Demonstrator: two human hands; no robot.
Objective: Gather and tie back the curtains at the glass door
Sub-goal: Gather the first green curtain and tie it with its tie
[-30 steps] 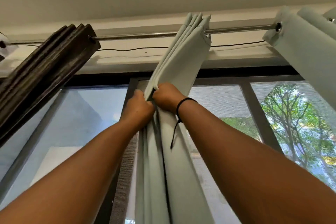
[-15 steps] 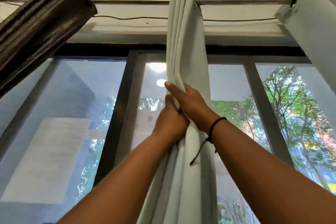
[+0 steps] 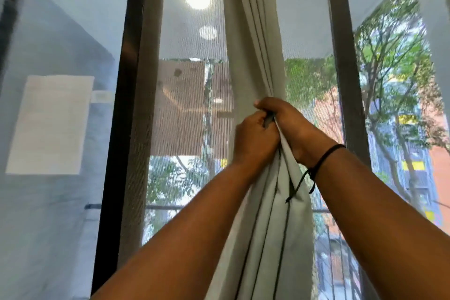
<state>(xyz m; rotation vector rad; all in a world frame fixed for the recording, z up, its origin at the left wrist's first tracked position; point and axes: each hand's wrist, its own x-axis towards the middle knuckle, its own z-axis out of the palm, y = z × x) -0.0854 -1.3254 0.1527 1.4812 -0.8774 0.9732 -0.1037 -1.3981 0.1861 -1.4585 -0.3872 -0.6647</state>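
A pale grey-green curtain (image 3: 253,31) hangs bunched into narrow folds in front of the glass door (image 3: 185,105). My left hand (image 3: 253,139) grips the gathered folds from the left side. My right hand (image 3: 289,122) grips the same bunch from the right, its fingers curled over the top of the folds, touching my left hand. A black cord bracelet (image 3: 321,161) sits on my right wrist, its loose ends dangling against the curtain. Below my hands the curtain (image 3: 263,238) spreads wider between my forearms.
Dark door frame posts stand at the left (image 3: 117,129) and at the right (image 3: 345,80). A mesh screen covers the middle pane. A white sheet (image 3: 51,124) shows on the left pane. Trees and buildings lie outside. Another pale curtain's edge (image 3: 442,31) hangs at far right.
My view has dropped, so the rod and the dark curtain at upper left are out of sight. Both hands have slid down the gathered pale curtain, still gripping it together.
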